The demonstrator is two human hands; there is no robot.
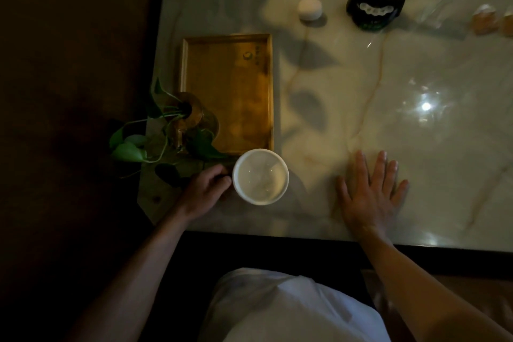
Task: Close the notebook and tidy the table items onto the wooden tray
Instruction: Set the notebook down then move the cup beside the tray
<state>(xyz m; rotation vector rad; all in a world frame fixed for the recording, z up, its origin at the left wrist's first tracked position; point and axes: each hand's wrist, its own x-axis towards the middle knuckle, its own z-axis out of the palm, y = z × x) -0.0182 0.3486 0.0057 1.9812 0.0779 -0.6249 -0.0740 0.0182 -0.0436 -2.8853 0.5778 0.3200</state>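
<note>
A wooden tray (pixel 236 91) lies on the marble table (pixel 416 147), left of centre. A glass vase with a green trailing plant (pixel 191 114) stands on the tray's near left corner. Just in front of the tray's near right corner sits a white mug (pixel 260 176). My left hand (pixel 206 189) is curled at the mug's left side, fingers closed on its handle. My right hand (pixel 370 191) rests flat on the table to the right, fingers spread, holding nothing. No notebook is in view.
At the far side stand a small white round object (pixel 310 9), a dark holder (pixel 374 10) with a printed card, and orange items under clear plastic (pixel 484 19). The table's near edge runs just behind my wrists. Dark floor lies to the left.
</note>
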